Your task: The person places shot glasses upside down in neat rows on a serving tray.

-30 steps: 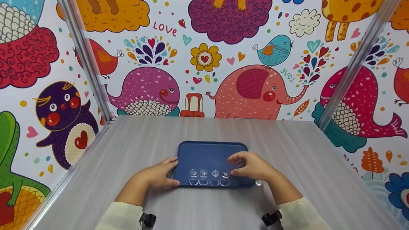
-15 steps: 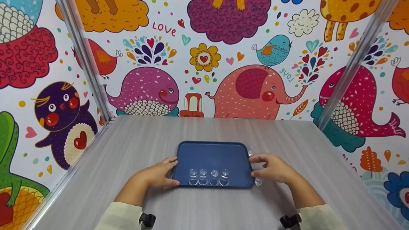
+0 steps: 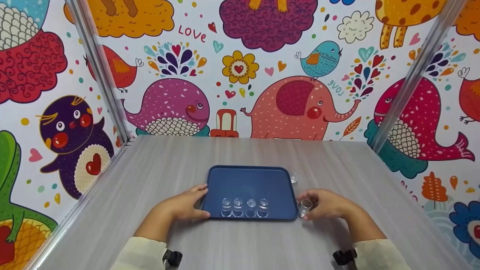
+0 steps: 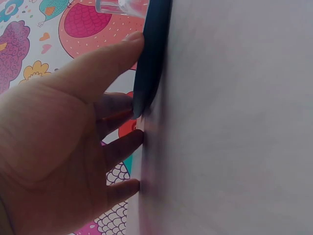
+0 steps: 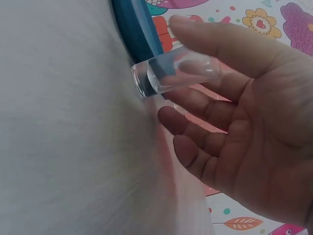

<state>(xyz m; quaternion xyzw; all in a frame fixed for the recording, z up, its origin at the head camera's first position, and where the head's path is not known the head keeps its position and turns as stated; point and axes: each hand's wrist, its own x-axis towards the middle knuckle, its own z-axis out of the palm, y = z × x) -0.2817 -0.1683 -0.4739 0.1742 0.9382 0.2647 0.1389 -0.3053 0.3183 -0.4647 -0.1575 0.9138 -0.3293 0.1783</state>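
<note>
A blue tray (image 3: pixel 247 183) lies on the table, with several clear shot glasses (image 3: pixel 237 208) in a row along its near edge. My left hand (image 3: pixel 184 205) rests against the tray's left side, its thumb and fingertips touching the edge; in the left wrist view the fingers (image 4: pixel 122 149) are nearly straight. Just right of the tray a clear shot glass (image 3: pixel 305 208) stands upright on the table. My right hand (image 3: pixel 327 204) curls around it; the right wrist view has the shot glass (image 5: pixel 176 72) between thumb and fingers, its base at the table.
Another clear glass (image 3: pixel 294 177) stands beside the tray's far right side, on the grey table (image 3: pixel 247 243). Walls with cartoon animals (image 3: pixel 240 45) and metal posts (image 3: pixel 99 71) enclose the table at the back and sides.
My right hand has left the near-row glasses on the tray, moved right past the tray's edge, and come around the shot glass there. My left hand and the tray have stayed put.
</note>
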